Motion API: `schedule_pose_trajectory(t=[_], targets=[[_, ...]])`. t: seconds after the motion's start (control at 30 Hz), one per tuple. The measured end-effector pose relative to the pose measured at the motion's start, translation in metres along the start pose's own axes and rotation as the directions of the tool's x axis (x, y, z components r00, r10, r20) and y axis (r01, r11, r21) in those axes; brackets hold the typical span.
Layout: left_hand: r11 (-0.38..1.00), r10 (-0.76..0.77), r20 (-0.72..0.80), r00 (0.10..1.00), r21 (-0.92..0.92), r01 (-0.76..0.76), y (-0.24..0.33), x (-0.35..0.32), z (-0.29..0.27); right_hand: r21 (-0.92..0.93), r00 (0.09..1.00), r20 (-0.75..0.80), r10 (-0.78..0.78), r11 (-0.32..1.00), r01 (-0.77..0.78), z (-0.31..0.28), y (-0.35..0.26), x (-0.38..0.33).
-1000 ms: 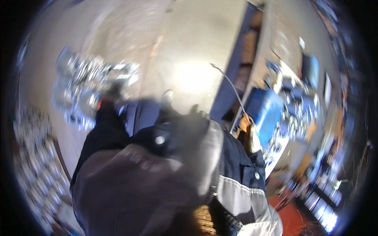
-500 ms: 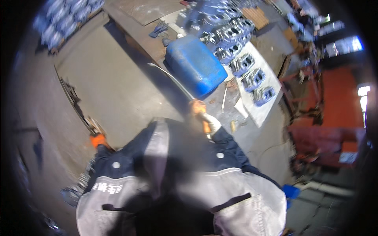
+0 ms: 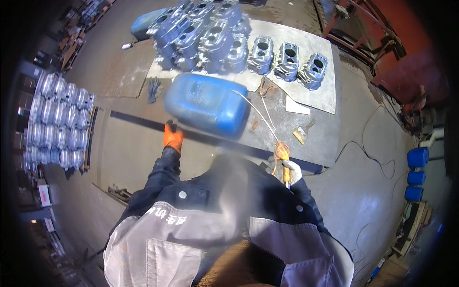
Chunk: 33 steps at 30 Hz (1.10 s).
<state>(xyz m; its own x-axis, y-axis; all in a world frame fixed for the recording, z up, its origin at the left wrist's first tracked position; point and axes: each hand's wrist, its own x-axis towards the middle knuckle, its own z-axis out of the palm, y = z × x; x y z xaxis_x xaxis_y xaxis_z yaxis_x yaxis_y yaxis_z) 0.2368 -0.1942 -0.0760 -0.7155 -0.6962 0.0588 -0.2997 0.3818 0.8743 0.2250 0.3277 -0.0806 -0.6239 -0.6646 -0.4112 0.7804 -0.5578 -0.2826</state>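
My right hand (image 3: 294, 171), in a whitish glove, is closed round the orange handle of a blow gun (image 3: 282, 152). Its long, thin, bent nozzle points away over the table toward a blue plastic jerrycan (image 3: 205, 103). The can lies on its side near the table's close edge. My left hand (image 3: 173, 137), in an orange glove, is reached forward just short of the can's left end. Its fingers look spread and nothing shows in them; I cannot tell whether they touch the table edge.
Cast metal housings (image 3: 288, 60) stand in rows and stacks on a pale board (image 3: 325, 98). A brush (image 3: 300, 135), a white sheet (image 3: 297, 106) and dark gloves (image 3: 153, 90) lie on the table. Stacked castings (image 3: 60, 119) stand at left. A hose (image 3: 366, 148) trails over the floor at right.
My view has turned, so the table now lies across in front of me. My left hand has come from the far lower left to the jerrycan. My right hand still holds the blow gun.
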Motion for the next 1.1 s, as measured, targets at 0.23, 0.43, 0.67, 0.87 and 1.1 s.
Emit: schedule_pose_trajectory(t=[0.23,0.43,0.67,0.87,1.1], targets=[[0.929,0.346,0.231,0.909,0.054,-0.367,0.123,0.178,0.134,-0.514,0.753,-0.180,-0.633,0.713,0.477,-0.029,0.013,0.000],[0.880,0.425,0.350,0.835,0.057,-0.472,0.174,0.302,0.235,0.161,0.697,-0.590,-0.407,0.787,0.596,-0.022,0.036,0.007],[0.801,0.263,0.499,0.826,0.364,-0.475,0.169,0.424,0.328,0.006,0.671,-0.482,-0.563,0.764,0.645,0.018,0.077,0.004],[0.470,0.179,0.630,0.755,0.620,-0.628,0.141,0.455,0.355,-0.399,0.433,-0.693,-0.576,0.807,0.435,0.045,0.111,0.010],[0.336,-0.022,0.771,0.637,0.606,-0.721,0.137,0.481,0.369,-0.287,0.489,-0.624,-0.609,0.761,0.582,0.064,0.112,0.025]])
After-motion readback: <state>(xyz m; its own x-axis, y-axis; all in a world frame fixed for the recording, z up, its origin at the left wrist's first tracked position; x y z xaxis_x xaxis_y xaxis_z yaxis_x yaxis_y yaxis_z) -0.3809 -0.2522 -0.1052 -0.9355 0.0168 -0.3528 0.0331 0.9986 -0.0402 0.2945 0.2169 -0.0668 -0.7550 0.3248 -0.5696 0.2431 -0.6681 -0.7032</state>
